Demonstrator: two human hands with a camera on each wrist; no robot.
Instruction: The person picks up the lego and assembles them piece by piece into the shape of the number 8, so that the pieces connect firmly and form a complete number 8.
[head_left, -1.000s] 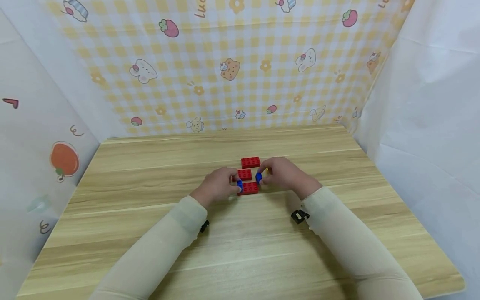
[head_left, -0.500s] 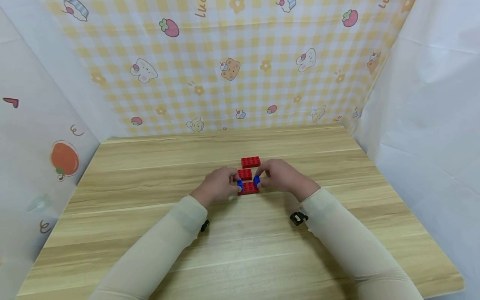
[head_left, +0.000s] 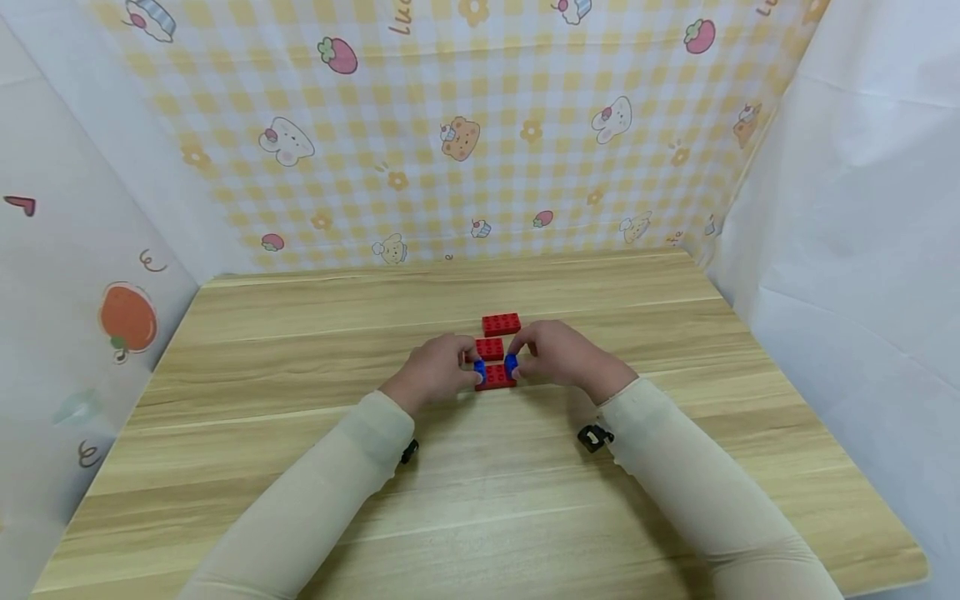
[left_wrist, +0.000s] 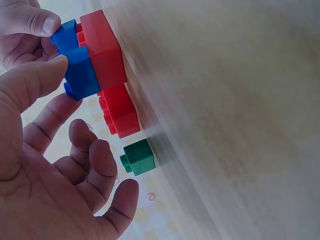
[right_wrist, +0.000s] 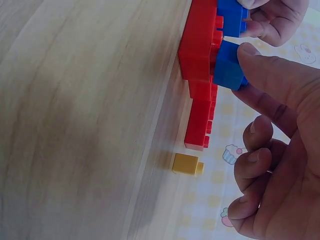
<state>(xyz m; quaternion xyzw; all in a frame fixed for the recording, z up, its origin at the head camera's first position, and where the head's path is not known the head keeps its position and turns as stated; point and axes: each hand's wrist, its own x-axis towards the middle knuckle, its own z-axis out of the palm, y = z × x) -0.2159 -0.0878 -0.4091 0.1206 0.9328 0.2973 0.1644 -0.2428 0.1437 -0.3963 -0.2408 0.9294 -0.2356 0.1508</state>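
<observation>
In the head view my left hand (head_left: 435, 371) pinches a small blue brick (left_wrist: 82, 75) between thumb and forefinger. That brick sits flush on the left end of the nearest red brick (left_wrist: 104, 50). At the opposite end, my right hand (head_left: 562, 354) pinches a second blue brick (right_wrist: 227, 67), tilted slightly, right at the red brick's end studs. Bare red studs show between the two blue ones. Behind lie another red brick (head_left: 491, 348) and a farther one (head_left: 501, 323), both flat on the table.
A small green brick (left_wrist: 139, 157) stands on the table beyond my left fingers. Past my right hand is a small yellow brick (right_wrist: 185, 164), hidden in the head view. The wooden table (head_left: 480, 500) backs onto a yellow checked cloth (head_left: 360, 150).
My right hand has moved a little left and toward me, bringing its blue brick from beside the nearest red brick to over its right end. The left hand stays put.
</observation>
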